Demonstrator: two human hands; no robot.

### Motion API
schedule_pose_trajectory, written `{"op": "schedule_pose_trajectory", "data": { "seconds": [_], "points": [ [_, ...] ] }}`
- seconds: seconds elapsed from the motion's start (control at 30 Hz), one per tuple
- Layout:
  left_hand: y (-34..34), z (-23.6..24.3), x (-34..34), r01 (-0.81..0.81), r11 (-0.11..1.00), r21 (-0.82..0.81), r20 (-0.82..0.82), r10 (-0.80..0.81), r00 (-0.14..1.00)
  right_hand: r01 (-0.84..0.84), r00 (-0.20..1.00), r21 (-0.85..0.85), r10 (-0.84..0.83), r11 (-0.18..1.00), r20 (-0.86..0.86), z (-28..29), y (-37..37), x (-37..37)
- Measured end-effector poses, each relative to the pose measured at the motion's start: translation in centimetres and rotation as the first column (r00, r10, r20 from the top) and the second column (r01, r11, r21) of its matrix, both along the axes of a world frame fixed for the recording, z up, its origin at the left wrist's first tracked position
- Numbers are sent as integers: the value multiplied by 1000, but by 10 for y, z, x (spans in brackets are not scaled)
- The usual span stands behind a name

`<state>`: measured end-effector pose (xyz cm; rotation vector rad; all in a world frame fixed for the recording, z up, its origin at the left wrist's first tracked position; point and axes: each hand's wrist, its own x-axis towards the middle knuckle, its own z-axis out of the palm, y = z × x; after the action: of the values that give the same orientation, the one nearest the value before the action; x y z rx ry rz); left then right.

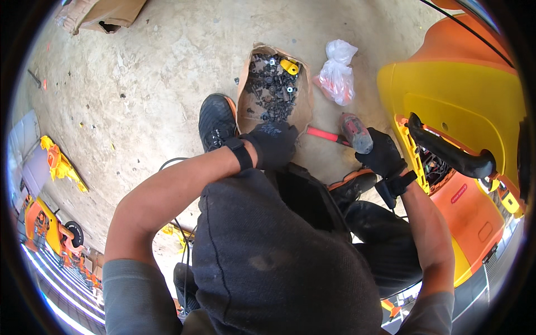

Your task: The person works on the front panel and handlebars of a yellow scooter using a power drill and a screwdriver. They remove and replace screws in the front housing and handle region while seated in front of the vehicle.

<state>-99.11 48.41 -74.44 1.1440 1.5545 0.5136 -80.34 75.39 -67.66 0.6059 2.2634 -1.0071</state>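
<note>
My left hand [272,144], in a black glove, is closed in front of the near edge of an open cardboard box [302,106]. Its fingers curl out of sight, so whatever they may hold is hidden. Dark screws and small fittings [272,84] lie heaped in the box, with a yellow plastic part [290,67] on top. In my gloved right hand [382,155] is a red and grey power drill [356,133], its front end pointing away from me. A red-handled tool [324,134] lies on the floor between the box and the drill, partly covered.
Close on the right stands a large yellow and orange plastic body [452,95] with a black curved handle [452,149]. A tied clear plastic bag [337,75] sits beyond the box. Yellow plastic pieces [60,162] lie far left; flattened cardboard [106,12] is at the far edge.
</note>
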Motion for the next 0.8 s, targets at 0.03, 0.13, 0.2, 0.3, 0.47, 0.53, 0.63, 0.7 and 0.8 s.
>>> {"op": "schedule_pose_trajectory", "data": {
  "seconds": [0.03, 0.13, 0.2, 0.3, 0.47, 0.53, 0.63, 0.7, 0.8],
  "points": [
    [0, 2, -2, 33, 999, -38, 0, -33, 999, -1, 1000, -4, 1, 1000, 1, 0, 0, 0],
    [1, 7, -4, 81, 994, -73, -15, -83, 996, 6, 1000, -8, -6, 1000, -13, -1, 0, 1],
    [2, 9, -6, 104, 992, -66, -42, -107, 993, 10, 1000, -8, -10, 1000, -14, -1, 0, 0],
    [3, 11, -9, 144, 988, -53, -81, -148, 986, 10, 1000, -8, -10, 1000, -3, 0, 0, 0],
    [5, 17, -14, 280, 959, -34, -159, -282, 946, -5, 1000, 6, 5, 1000, -19, 1, 0, -1],
    [5, 19, -12, 92, 987, -131, -272, -125, 954, 12, 1000, -2, -12, 1000, 2, 1, 0, -1],
    [4, 19, -7, -69, 997, -30, -463, 47, 885, 5, 1000, -7, -5, 1000, -17, 0, 0, 0],
    [3, 18, -6, -89, 988, 126, -535, 144, 832, 1, 1000, -10, -1, 1000, -26, -1, 0, 0],
    [-1, 17, -11, -19, 999, 35, -510, 34, 859, 6, 1000, -9, -6, 1000, -17, -2, 0, 1]
  ]
}}
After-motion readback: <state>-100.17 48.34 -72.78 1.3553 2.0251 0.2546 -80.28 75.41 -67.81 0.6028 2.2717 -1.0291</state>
